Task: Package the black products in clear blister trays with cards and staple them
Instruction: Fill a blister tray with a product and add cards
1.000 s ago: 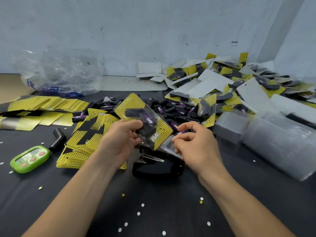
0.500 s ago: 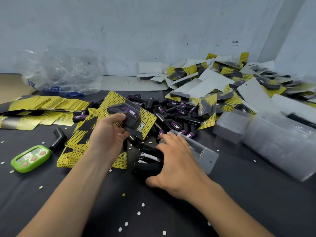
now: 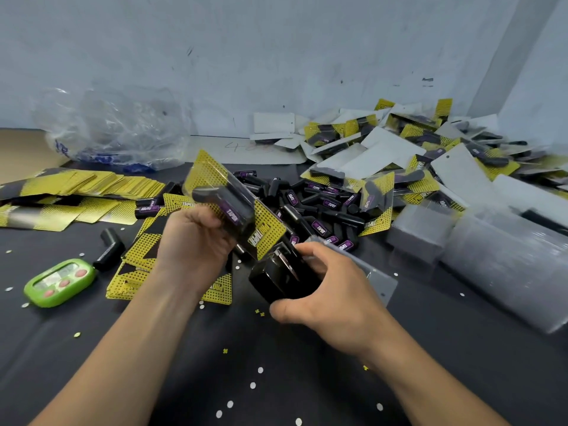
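My left hand (image 3: pixel 196 238) grips a blister pack (image 3: pixel 233 207): a yellow dotted card with a black product under clear plastic, held tilted above the table. My right hand (image 3: pixel 332 296) grips a black stapler (image 3: pixel 276 278), lifted off the table, its metal jaw meeting the pack's lower corner. A pile of loose black products (image 3: pixel 319 207) with purple labels lies just behind. Yellow cards (image 3: pixel 138 259) are stacked under my left wrist. One empty clear blister tray (image 3: pixel 378 281) lies by my right hand.
A heap of finished packs (image 3: pixel 424 155) fills the back right. Stacks of clear trays (image 3: pixel 504 262) lie at the right. More yellow cards (image 3: pixel 76 192) spread at the left, near a green timer (image 3: pixel 60 282), a lone black product (image 3: pixel 109 250) and a crumpled plastic bag (image 3: pixel 116 130).
My right hand left the pack, reached down to the stapler, and has lifted it to the pack's lower corner. My left hand swung the pack left, then back toward the stapler.
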